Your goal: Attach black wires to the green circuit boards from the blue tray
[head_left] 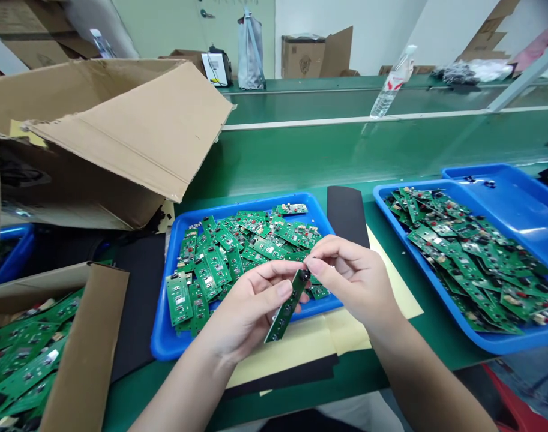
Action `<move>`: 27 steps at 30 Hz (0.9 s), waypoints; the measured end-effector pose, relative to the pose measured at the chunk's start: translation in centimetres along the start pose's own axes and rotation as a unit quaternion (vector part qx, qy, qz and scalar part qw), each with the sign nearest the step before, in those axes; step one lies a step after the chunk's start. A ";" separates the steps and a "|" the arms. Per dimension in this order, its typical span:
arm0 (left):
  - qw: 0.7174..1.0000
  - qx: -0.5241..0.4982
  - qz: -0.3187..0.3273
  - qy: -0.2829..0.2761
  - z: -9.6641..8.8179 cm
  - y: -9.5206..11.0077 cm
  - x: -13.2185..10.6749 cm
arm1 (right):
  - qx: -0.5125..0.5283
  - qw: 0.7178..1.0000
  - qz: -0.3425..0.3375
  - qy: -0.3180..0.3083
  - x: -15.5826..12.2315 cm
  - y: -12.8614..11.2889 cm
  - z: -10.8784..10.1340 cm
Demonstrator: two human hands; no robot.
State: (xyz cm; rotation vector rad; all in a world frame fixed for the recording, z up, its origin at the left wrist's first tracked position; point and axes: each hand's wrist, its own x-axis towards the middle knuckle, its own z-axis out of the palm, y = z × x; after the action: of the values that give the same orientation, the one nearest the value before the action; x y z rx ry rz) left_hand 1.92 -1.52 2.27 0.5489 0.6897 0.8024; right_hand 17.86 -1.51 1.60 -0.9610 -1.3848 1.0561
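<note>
Bare left hand (249, 315) and right hand (355, 282) pinch a narrow green circuit board (286, 307) between their fingers (321, 261), tilted just above a blue plastic tray (162, 339) piled with similar boards (210, 258) on a green surface (359, 378).

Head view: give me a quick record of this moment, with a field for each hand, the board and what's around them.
Left hand: holds the green circuit board near its middle
Right hand: fingers at the board's upper end
Board: tilted, held above the tray
Below hands: blue tray heaped with similar boards
Right: second blue tray of boards
Lower left: cardboard box holding larger green boards
Upper left: open cardboard box, flaps up
</note>
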 end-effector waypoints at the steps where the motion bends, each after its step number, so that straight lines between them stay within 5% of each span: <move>1: 1.000 0.002 -0.002 0.004 0.0 0.0 0.0 | -0.001 1.000 0.003 0.002 0.0 0.0 0.0; 11: 0.996 -0.072 -0.018 -0.055 0.0 0.0 -0.3 | 0.075 0.995 0.068 -0.007 0.3 -0.2 0.0; 16: 0.995 -0.092 0.008 -0.048 0.1 0.2 -0.4 | 0.092 0.994 0.037 -0.037 0.1 -0.2 0.1; 23: 0.994 -0.096 0.010 -0.048 -0.3 0.0 -0.5 | -0.034 0.997 -0.053 -0.034 0.0 0.2 0.0; 27: 0.996 -0.086 0.014 -0.034 -0.3 -0.1 -0.5 | -0.057 0.997 -0.048 -0.037 0.1 0.2 0.0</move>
State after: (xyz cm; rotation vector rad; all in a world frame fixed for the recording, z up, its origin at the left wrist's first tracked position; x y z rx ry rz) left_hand 1.48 -1.91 2.19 0.4292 0.5445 0.8569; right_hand 17.81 -1.39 1.39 -0.9359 -1.5509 0.9585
